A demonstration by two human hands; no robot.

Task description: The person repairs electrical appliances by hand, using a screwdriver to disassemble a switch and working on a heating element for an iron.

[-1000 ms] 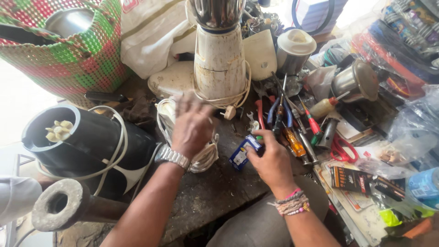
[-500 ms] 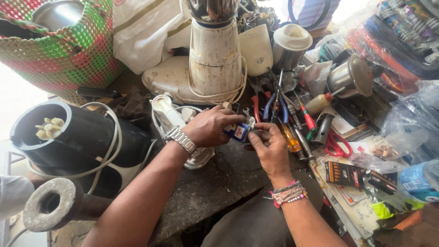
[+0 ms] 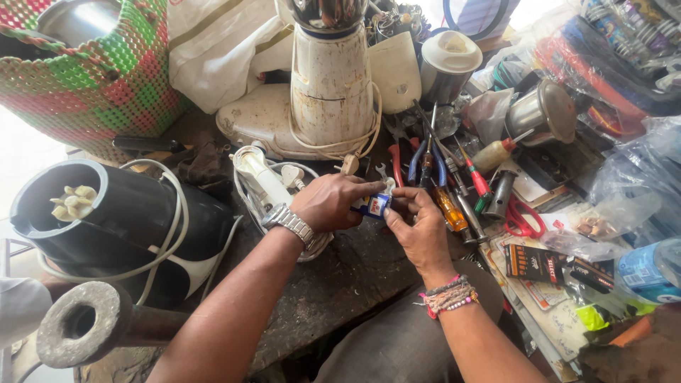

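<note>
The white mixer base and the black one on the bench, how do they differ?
The white mixer base stands upright at the back; the black mixer base lies tilted at the near left, its open top showing a pale coupling. The white one is stained and carries a steel jar; the black one carries none. Both have a pale cord looped around them.

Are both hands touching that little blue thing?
Touching. The head view shows the left hand and right hand both pinching the small blue packet between their fingertips.

Steel wristwatch (image 3: 289, 221); beaded, threaded wrist bands (image 3: 448, 296).
</note>
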